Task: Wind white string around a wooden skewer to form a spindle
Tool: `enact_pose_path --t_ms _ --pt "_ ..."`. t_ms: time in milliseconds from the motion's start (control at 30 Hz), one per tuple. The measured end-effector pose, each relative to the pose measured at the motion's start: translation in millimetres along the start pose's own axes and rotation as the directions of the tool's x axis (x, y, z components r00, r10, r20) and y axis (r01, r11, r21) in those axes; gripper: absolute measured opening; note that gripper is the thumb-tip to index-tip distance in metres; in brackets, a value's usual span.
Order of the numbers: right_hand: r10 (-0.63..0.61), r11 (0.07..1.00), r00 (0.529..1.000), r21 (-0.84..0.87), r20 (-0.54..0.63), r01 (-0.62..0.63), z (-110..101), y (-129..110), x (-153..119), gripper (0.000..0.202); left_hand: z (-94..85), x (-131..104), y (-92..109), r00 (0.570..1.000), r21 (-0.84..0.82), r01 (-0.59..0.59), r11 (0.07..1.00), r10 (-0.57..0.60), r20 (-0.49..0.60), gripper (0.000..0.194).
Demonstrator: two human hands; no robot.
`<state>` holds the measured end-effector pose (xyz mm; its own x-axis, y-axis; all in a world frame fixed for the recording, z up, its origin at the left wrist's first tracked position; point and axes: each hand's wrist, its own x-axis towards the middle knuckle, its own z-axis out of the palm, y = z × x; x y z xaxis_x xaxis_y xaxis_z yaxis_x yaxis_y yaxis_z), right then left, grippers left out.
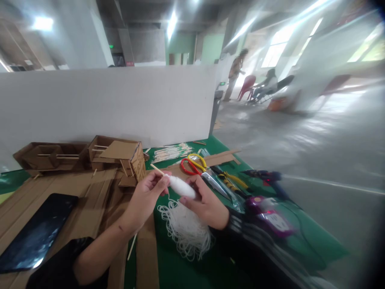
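Observation:
Between my hands is a thin wooden stick (157, 169) with a thick white wad of yarn (182, 187) wound around it. My left hand (152, 188) pinches the stick where the wad begins, its bare end pointing up and left. Around the right end of the wad, my right hand (206, 200) has its fingers and thumb closed. A strand runs down from near my left fingers toward a loose heap of white string (189, 230) on the green tabletop. Whatever part of the stick lies inside the wad is hidden.
Cardboard box structures (129, 152) with sticks stand at the left, near a dark phone (39, 228) on cardboard. Beyond my hands lie red-and-yellow-handled scissors (207, 176), pliers (234, 182), thin sticks (171, 152) and a glue gun (267, 178). A white partition (108, 106) closes off the back.

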<state>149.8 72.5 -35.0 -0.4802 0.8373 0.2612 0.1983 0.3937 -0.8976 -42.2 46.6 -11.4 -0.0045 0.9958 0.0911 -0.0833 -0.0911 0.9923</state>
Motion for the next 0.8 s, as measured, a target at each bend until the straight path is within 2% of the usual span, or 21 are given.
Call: enact_pose_path --t_ms 133,233,267,333,433,500,567,633,733,800 --pt "-0.108 0.982 0.981 -0.137 0.164 0.131 -12 -17 2 0.024 -1.3 -1 4 0.995 -0.067 0.068 0.995 -0.063 0.073 0.019" --pt "-0.298 0.906 0.950 -0.286 0.097 0.313 -26 -40 7 0.022 0.8 -6 11 0.954 -0.113 0.237 0.965 -0.209 0.216 0.022" --pt "-0.389 0.843 0.914 -0.358 0.112 0.403 -29 -48 10 0.029 2.0 -8 12 0.928 -0.123 0.301 0.946 -0.261 0.266 0.023" --pt "-0.504 0.674 0.831 -0.495 0.235 0.548 -32 -60 14 0.041 4.4 -12 15 0.883 -0.154 0.390 0.908 -0.322 0.342 0.025" --pt "-0.522 0.441 0.726 -0.587 0.449 0.679 -30 -67 19 0.038 7.8 -18 16 0.850 -0.203 0.437 0.876 -0.329 0.411 0.026" --pt "-0.523 0.385 0.689 -0.583 0.502 0.716 -29 -63 20 0.033 9.5 -20 17 0.839 -0.208 0.447 0.870 -0.327 0.436 0.027" --pt "-0.534 0.391 0.688 -0.578 0.491 0.716 -31 -57 19 0.031 10.6 -21 17 0.834 -0.186 0.441 0.878 -0.324 0.447 0.027" --pt "-0.532 0.418 0.714 -0.592 0.456 0.689 -36 -52 17 0.031 10.3 -19 18 0.842 -0.165 0.419 0.893 -0.314 0.439 0.026" --pt "-0.509 0.497 0.774 -0.605 0.377 0.622 -43 -45 11 0.029 6.7 -15 15 0.868 -0.135 0.371 0.919 -0.292 0.401 0.020" --pt "-0.477 0.590 0.828 -0.592 0.295 0.550 -44 -41 6 0.023 3.5 -13 12 0.889 -0.104 0.322 0.941 -0.262 0.376 0.018"
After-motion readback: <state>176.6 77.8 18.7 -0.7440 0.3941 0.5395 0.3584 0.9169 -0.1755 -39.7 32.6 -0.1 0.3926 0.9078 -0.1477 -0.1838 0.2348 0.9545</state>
